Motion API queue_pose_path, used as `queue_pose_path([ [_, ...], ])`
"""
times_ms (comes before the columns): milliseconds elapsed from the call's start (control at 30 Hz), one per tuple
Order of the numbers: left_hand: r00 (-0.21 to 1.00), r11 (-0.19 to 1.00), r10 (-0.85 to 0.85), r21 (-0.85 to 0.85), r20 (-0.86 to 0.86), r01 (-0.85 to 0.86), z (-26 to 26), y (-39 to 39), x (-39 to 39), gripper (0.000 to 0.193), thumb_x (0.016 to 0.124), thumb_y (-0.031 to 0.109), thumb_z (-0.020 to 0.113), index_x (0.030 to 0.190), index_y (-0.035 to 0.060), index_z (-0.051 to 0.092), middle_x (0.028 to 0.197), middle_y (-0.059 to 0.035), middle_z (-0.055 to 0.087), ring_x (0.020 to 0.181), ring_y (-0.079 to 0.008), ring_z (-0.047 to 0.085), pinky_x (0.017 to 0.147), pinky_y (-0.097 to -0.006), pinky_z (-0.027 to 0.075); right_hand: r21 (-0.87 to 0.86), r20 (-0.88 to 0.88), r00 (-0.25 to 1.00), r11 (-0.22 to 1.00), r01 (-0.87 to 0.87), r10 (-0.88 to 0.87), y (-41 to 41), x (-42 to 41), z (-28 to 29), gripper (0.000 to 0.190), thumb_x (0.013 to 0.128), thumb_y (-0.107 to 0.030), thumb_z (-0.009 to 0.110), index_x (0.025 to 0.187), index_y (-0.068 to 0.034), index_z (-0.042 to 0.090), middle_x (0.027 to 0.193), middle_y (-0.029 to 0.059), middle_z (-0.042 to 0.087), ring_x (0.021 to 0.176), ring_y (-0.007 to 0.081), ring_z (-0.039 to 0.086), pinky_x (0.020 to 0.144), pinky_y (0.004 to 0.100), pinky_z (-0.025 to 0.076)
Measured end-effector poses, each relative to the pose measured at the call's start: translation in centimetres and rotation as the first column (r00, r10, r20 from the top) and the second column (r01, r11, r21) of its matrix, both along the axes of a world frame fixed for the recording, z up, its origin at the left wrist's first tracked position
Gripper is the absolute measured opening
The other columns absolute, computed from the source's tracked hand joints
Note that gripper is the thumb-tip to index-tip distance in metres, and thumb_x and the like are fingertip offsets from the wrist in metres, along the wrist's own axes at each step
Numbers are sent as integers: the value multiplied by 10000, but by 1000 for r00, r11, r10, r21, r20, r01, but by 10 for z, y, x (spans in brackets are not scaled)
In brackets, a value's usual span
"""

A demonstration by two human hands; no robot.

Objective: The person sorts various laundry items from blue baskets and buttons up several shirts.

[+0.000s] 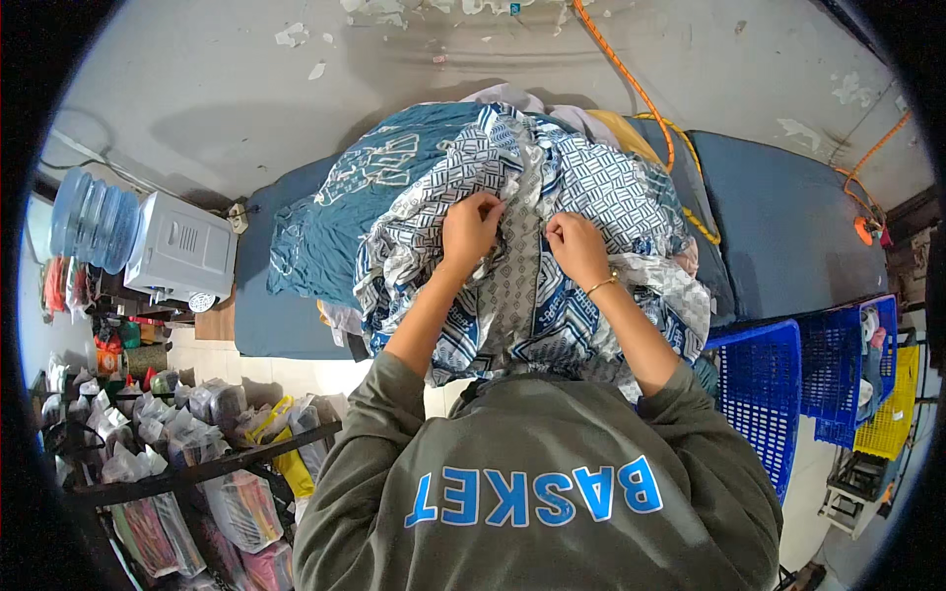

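Observation:
A large patterned cloth in white, blue and grey lies rumpled before me, with a grey diamond-patterned band down its middle. My left hand pinches the cloth beside the left edge of this band, thumb and forefinger together. Across the band, my right hand has its fingers curled at the cloth near the right edge; the fingertips are partly hidden. A bracelet circles the right wrist. Teal printed fabric bulges out under the patterned cloth on the left, and more fabrics show at the back.
The heap rests on a dark blue-grey padded surface against a wall. A water dispenser with a blue bottle stands left. Bagged goods fill a rack at lower left. Blue plastic baskets stand right; an orange cord hangs behind.

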State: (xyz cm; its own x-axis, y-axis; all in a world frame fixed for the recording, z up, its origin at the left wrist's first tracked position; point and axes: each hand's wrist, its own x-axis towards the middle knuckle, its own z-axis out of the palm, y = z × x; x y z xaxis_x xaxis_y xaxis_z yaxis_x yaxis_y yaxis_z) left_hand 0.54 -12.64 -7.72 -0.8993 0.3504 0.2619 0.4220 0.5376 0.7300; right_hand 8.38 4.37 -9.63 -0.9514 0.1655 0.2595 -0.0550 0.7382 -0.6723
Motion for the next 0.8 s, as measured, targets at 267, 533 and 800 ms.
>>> queue_pose_path([
  [267, 495, 671, -523, 693, 694, -262, -12, 0, 29, 79, 872, 176, 523, 841, 117, 565, 724, 50, 563, 636, -45, 515, 579, -199, 417, -262, -13, 999, 964, 45, -50, -8, 3, 23, 52, 704, -64, 587, 726, -23, 563, 657, 113, 600, 599, 264, 585, 553, 339, 450],
  [533, 605, 704, -434, 670, 668, -235, -11, 6, 45, 53, 871, 158, 524, 894, 117, 550, 731, 73, 550, 636, -15, 510, 570, -172, 422, -276, -25, 1000, 961, -22, 16, -11, 2, 47, 249, 679, -39, 562, 924, -70, 591, 577, 86, 560, 547, 247, 563, 537, 342, 442],
  [800, 657, 677, -457, 714, 599, -179, 7, -3, 49, 107, 872, 123, 514, 937, 67, 576, 677, 76, 492, 577, -15, 414, 529, -174, 340, -57, -14, 967, 965, -256, 256, 5, -23, 84, 107, 652, -111, 573, 715, -55, 639, 694, 121, 611, 663, 259, 597, 646, 342, 474],
])
